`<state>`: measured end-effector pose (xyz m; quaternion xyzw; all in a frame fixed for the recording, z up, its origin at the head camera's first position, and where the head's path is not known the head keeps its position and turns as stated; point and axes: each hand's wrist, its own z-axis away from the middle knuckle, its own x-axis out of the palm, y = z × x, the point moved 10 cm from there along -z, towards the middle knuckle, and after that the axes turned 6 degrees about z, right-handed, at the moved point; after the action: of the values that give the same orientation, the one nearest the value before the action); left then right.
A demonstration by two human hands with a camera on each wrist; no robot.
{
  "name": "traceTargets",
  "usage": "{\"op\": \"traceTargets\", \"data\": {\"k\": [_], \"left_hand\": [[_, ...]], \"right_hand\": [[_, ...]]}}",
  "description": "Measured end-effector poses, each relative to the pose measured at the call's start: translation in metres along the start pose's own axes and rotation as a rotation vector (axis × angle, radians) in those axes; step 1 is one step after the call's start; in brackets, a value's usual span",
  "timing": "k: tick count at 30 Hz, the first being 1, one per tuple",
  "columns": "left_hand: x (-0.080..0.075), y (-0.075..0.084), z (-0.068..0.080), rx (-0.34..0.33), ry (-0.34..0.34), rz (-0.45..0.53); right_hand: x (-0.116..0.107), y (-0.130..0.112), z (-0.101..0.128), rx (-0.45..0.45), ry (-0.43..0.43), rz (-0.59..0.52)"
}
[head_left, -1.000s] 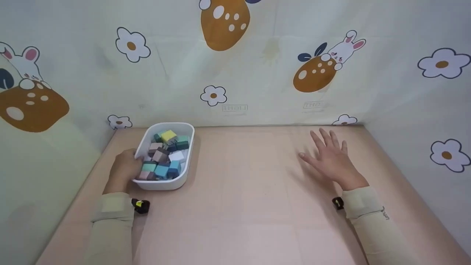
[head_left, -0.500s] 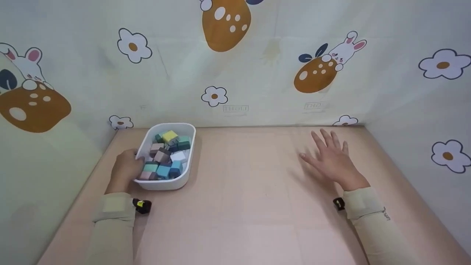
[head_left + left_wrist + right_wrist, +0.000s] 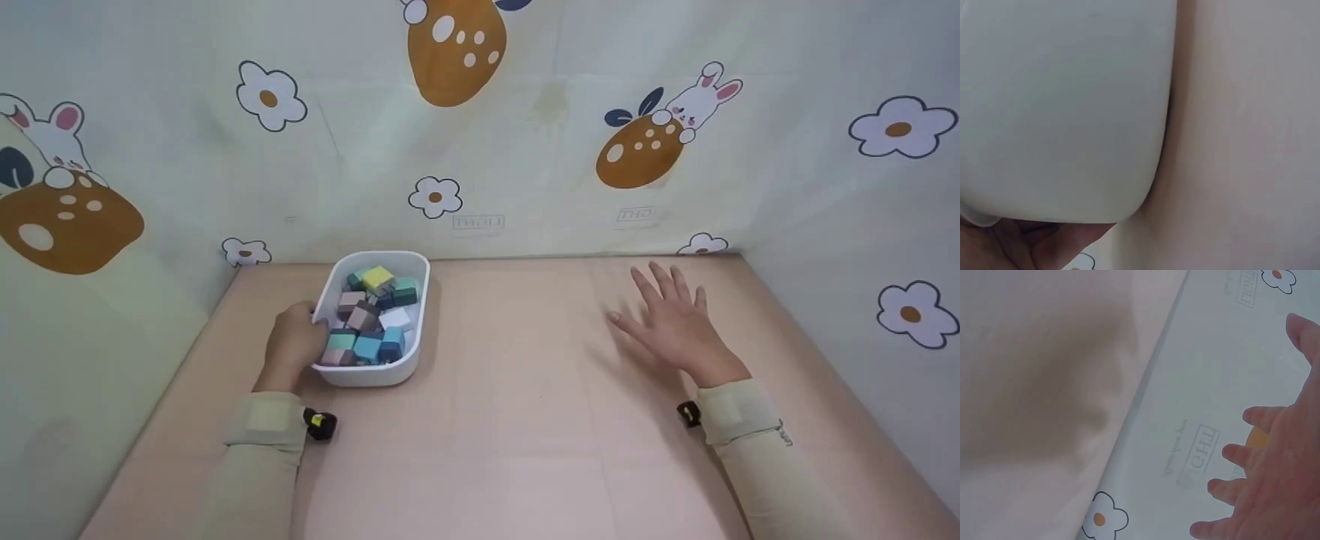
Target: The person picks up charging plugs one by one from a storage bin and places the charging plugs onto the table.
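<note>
A white plastic bin (image 3: 371, 377) with rounded corners stands on the left part of the table. Inside it lie several small blocks, among them a yellow block (image 3: 378, 279), a white block (image 3: 395, 318) and a light blue block (image 3: 367, 347). My left hand (image 3: 292, 343) grips the bin's left wall, thumb over the rim and fingers down the outside. The left wrist view shows the bin's outer wall (image 3: 1072, 112) up close, with part of the left hand (image 3: 1044, 244) below it. Over the right side of the table, my right hand (image 3: 679, 330) is spread, holding nothing.
The table (image 3: 510, 420) has a pinkish cover. Pale cloth walls (image 3: 525, 150) printed with flowers and rabbits rise at the back and both sides. The right hand's shadow (image 3: 1055, 388) falls on the table.
My left hand has moved right along the table, and the bin with its blocks has shifted right with it, mostly in the last half second. The right hand stays in place.
</note>
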<state>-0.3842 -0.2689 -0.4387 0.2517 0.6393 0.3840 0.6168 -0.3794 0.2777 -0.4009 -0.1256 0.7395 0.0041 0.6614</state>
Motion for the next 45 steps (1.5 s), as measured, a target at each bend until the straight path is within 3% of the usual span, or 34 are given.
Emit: {"op": "traceTargets", "data": {"k": [18, 34, 39, 45], "left_hand": [[0.041, 0.024, 0.011, -0.002, 0.035, 0.028], [0.061, 0.041, 0.021, 0.041, 0.042, -0.005], [0.068, 0.046, 0.022, 0.014, 0.009, -0.021], [0.071, 0.04, 0.017, -0.022, -0.044, -0.021]], "right_hand": [[0.003, -0.003, 0.0, -0.016, -0.001, 0.008], [0.003, -0.005, 0.002, -0.024, -0.008, 0.003], [0.001, -0.001, 0.001, -0.019, -0.006, 0.009], [0.003, 0.0, 0.001, -0.014, -0.023, -0.001]]}}
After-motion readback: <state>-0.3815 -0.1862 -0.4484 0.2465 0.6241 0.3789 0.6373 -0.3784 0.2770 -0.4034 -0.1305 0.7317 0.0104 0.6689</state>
